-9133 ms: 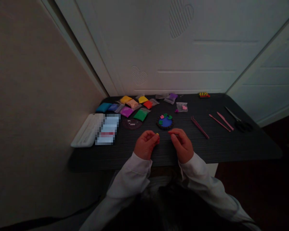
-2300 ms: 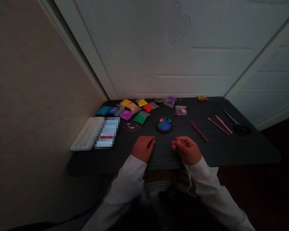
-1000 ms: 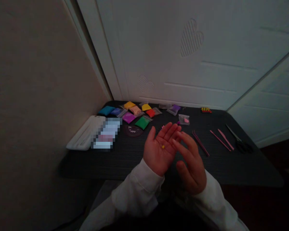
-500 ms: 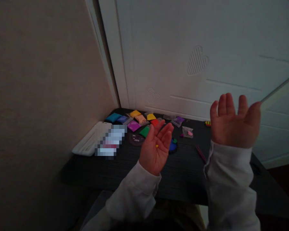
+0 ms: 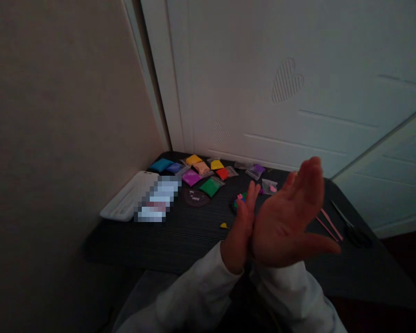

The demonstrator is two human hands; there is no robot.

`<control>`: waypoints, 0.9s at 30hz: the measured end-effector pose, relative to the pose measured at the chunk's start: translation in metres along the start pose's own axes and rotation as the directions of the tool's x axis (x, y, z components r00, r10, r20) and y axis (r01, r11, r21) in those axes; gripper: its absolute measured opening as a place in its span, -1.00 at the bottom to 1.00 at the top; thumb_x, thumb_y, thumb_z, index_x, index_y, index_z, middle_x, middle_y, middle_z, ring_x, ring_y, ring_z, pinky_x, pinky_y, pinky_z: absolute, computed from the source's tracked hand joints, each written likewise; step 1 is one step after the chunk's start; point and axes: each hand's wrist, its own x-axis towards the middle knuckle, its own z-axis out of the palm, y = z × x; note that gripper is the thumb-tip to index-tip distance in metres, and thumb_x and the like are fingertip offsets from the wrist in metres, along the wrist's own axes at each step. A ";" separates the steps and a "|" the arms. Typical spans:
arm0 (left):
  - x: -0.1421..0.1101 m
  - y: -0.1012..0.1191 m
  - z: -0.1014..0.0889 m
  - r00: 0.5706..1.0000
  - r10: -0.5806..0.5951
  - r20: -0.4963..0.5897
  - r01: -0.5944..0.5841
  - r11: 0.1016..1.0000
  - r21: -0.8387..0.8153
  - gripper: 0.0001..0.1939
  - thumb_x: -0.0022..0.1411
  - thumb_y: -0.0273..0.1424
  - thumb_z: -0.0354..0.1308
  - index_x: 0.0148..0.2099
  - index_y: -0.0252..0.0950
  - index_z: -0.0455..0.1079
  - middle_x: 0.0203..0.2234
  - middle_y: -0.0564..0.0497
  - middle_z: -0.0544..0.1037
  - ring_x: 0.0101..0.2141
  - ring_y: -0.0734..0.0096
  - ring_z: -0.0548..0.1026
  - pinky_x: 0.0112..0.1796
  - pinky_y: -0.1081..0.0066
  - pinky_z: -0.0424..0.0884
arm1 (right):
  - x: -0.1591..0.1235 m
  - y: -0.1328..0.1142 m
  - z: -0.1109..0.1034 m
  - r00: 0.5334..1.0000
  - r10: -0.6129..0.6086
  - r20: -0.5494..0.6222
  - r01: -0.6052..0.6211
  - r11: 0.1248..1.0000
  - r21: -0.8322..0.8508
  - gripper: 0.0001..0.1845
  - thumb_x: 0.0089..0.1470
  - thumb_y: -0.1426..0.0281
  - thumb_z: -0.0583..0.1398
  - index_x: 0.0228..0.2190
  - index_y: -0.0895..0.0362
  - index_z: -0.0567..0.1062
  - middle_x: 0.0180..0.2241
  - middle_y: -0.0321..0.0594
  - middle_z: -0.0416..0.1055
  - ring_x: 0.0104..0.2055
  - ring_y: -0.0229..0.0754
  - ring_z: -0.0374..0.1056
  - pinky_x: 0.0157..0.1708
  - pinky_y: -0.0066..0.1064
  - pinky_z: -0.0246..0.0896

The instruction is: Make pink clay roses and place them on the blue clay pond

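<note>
My left hand is held upright with its fingers stretched, its palm turned toward my right hand. The heel of my right hand meets the left palm, its fingers straight and its thumb spread out to the right. The small yellow ball seen on my left palm before is hidden now, where the two hands meet. Just left of my left hand, a yellow scrap lies on the table. Behind the fingers is a round blue and green piece with a dark edge and a pink bit on it, partly covered.
Several bags of coloured clay, such as a green bag, lie along the back of the dark table. A white tray and a blurred-out screen stand left. Pink tweezers and scissors lie right.
My right hand has come down and left from its raised place and now touches my left palm. My left hand has turned and shifted right, covering the yellow ball.
</note>
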 end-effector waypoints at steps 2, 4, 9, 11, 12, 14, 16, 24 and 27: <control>-0.001 -0.005 0.000 0.997 -0.003 0.079 0.005 1.000 -0.024 -0.34 0.08 0.05 -0.33 0.17 -0.12 -0.02 0.18 0.16 -0.06 0.17 0.37 -0.21 0.13 0.34 -0.19 | 0.008 0.000 -0.002 0.993 0.019 -0.119 -0.014 0.999 0.043 -0.23 -0.02 0.09 -0.60 0.04 0.02 0.03 0.14 -0.21 -0.16 0.21 0.06 -0.34 0.06 0.13 -0.37; -0.003 -0.007 0.000 0.990 0.020 0.137 -0.013 0.999 -0.050 -0.30 0.03 0.08 -0.28 0.16 -0.13 0.01 0.18 0.17 -0.08 0.17 0.38 -0.25 0.13 0.41 -0.23 | 0.010 0.000 -0.004 0.980 0.039 -0.197 -0.027 0.998 0.063 -0.24 -0.01 0.23 -0.64 0.03 0.07 0.04 0.12 -0.21 -0.12 0.21 -0.02 -0.29 0.10 0.07 -0.39; -0.008 -0.003 0.000 0.990 0.055 0.128 -0.054 0.998 -0.017 -0.31 0.06 0.06 -0.37 0.19 -0.12 -0.11 0.18 0.20 -0.09 0.17 0.43 -0.27 0.13 0.41 -0.28 | 0.006 -0.013 -0.002 0.966 0.042 -0.256 -0.008 0.991 0.134 -0.13 -0.06 0.35 -0.71 -0.02 0.10 0.14 0.09 -0.20 -0.05 0.20 -0.04 -0.24 0.11 0.05 -0.39; -0.009 -0.003 -0.002 0.989 0.062 0.132 -0.075 0.993 0.094 -0.29 0.07 0.05 -0.37 0.19 -0.19 -0.09 0.19 0.17 -0.10 0.17 0.44 -0.28 0.13 0.44 -0.35 | 0.008 -0.016 0.000 0.949 -0.007 -0.315 0.009 1.000 0.005 -0.12 -0.07 0.35 -0.72 0.00 0.08 0.12 0.08 -0.22 -0.02 0.19 -0.05 -0.18 0.10 0.03 -0.29; -0.010 -0.003 -0.003 0.988 0.064 0.139 -0.084 0.987 0.139 -0.28 0.06 0.05 -0.37 0.18 -0.21 -0.06 0.19 0.16 -0.10 0.17 0.44 -0.29 0.12 0.45 -0.38 | 0.010 -0.016 0.000 0.940 -0.038 -0.338 0.014 0.997 -0.072 -0.14 -0.06 0.34 -0.71 0.02 0.06 0.10 0.07 -0.23 -0.02 0.18 -0.06 -0.16 0.10 0.02 -0.24; -0.011 -0.003 -0.002 0.984 0.072 0.162 -0.098 0.983 0.157 -0.26 0.04 0.08 -0.38 0.16 -0.21 0.01 0.19 0.16 -0.09 0.18 0.40 -0.28 0.12 0.46 -0.41 | 0.013 -0.011 0.000 0.930 -0.079 -0.360 0.020 0.986 -0.167 -0.20 -0.02 0.32 -0.67 0.02 0.02 0.09 0.07 -0.26 0.00 0.17 -0.07 -0.12 0.09 -0.01 -0.17; -0.013 -0.003 0.000 0.982 0.084 0.166 -0.102 0.989 0.102 -0.25 0.03 0.09 -0.39 0.17 -0.19 0.01 0.18 0.16 -0.07 0.18 0.37 -0.27 0.12 0.43 -0.40 | 0.011 -0.005 -0.002 0.929 -0.058 -0.366 0.010 0.991 -0.134 -0.23 0.01 0.32 -0.63 -0.03 0.00 0.16 0.05 -0.27 0.04 0.16 -0.07 -0.09 0.09 -0.01 -0.15; -0.014 -0.002 0.000 0.983 0.035 0.181 -0.040 0.999 0.025 -0.28 0.06 0.07 -0.39 0.19 -0.16 -0.08 0.19 0.16 -0.09 0.18 0.33 -0.25 0.13 0.37 -0.32 | 0.013 -0.011 0.002 0.877 -0.092 -0.472 0.032 0.991 -0.133 -0.18 -0.01 0.35 -0.66 -0.09 0.01 0.22 0.00 -0.24 0.11 0.13 -0.06 -0.01 0.07 0.00 -0.13; -0.015 0.000 0.005 0.986 0.049 0.162 -0.048 0.999 -0.010 -0.28 0.06 0.07 -0.41 0.17 -0.17 -0.02 0.18 0.14 -0.05 0.17 0.32 -0.21 0.13 0.37 -0.30 | 0.018 -0.001 0.003 0.863 -0.104 -0.494 0.064 0.993 -0.097 -0.26 0.04 0.32 -0.59 -0.14 0.01 0.25 -0.03 -0.21 0.13 0.10 -0.06 0.02 0.06 0.00 -0.14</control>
